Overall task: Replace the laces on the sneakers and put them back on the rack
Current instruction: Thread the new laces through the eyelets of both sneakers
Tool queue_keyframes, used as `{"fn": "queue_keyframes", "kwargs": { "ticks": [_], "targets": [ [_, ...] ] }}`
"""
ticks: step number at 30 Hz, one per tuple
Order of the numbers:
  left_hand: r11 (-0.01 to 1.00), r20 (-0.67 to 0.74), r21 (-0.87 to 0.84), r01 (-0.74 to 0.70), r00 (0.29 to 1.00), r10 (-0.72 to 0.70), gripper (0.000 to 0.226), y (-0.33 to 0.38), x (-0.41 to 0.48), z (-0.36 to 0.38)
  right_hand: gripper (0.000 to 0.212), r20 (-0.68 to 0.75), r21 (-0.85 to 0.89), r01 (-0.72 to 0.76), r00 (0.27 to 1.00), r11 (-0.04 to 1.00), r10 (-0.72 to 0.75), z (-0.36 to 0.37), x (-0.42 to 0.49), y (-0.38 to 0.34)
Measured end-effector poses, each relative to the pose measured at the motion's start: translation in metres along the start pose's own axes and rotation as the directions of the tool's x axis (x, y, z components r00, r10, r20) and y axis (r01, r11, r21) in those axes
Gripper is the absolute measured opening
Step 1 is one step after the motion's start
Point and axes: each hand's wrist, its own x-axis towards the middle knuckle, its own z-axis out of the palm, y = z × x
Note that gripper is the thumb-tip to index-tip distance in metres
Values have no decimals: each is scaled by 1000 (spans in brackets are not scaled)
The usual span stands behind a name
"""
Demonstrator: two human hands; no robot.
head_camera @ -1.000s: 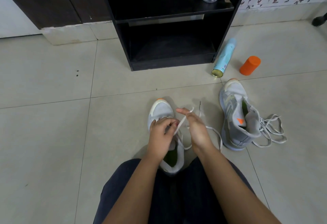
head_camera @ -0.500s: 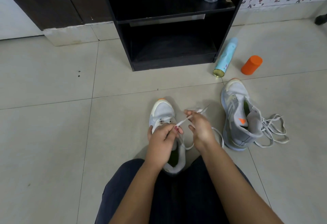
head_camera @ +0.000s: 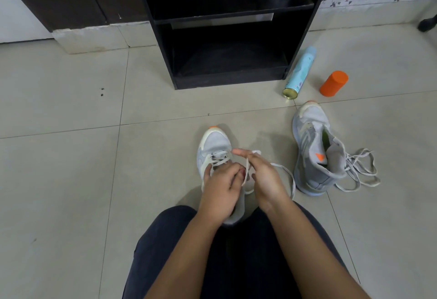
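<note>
Change: a second ago the right grip held the lace drawn out taut toward the far right. It has since come in just beside the left grip. The lace now runs short and steep between the two, and the rest trails in a slack loop to the right.
Left grip: clenched over the throat of the near sneaker, fingers curled and pinching the lace where it leaves the eyelets.
Right grip: grasping the free end of the lace between thumb and fingers, with the forefinger stretched left toward the shoe.
Near sneaker: upright on the floor between the person's knees, toe pointing far toward the rack. Lace crossings show at the far eyelets; the nearer ones are hidden under the grips.
Other sneaker: on its side to the right, well apart, unmoved, with loose laces sprawled beside it.
Meaning: one pull-through looks finished and the end is probably being brought back for the next eyelet. Lacing is partway done on this shoe, and neither shoe is on the rack.
Nearby: a spray can and an orange cap lie right of the rack.
</note>
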Motion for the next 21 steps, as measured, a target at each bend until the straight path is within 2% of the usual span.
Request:
{"fn": "queue_keyframes", "kwargs": {
  "ticks": [2, 6, 8, 10, 13, 18, 19, 21],
  "targets": [
    [996, -33, -80, -26, 999, 23, 24, -1, -2, 0, 39, -13, 51, -26, 1000, 998, 26, -2, 1, -3],
    [977, -64, -206, 50, 996, -64, 25, -2, 3, -1, 35, 108, 99, -61, 993, 993, 50, 7, -4, 0],
    [980, -59, -197, 30, 997, -42, 21, -3, 3, -1, 32, 66, 82, -13, 998, 997, 7, 10, -3, 0],
    [994, -38, -110, 14, 999, -18, 22, -8, -1, -6, 30, -29, 219, -27, 999, 975, 34, 5, 3, -4],
    [991, 40, 130, 9, 999, -15, 19, -20, -15, -16, 33, -58, 527, -79, 990, 846, 128, -14, 19, -11],
    [945, 138, 327, 23, 988, -72, 12, -27, -20, -27, 28, -73, 645, -42, 991, 763, 116, -30, 29, -14],
    [932, 129, 363, 21, 989, -72, 14, -28, -20, -28, 26, -73, 655, -38, 991, 754, 114, -31, 30, -12],
    [934, 11, 356, 44, 999, -51, 26, -27, -16, -27, 22, -67, 615, -50, 991, 787, 115, -30, 31, -7]
  ]
}}
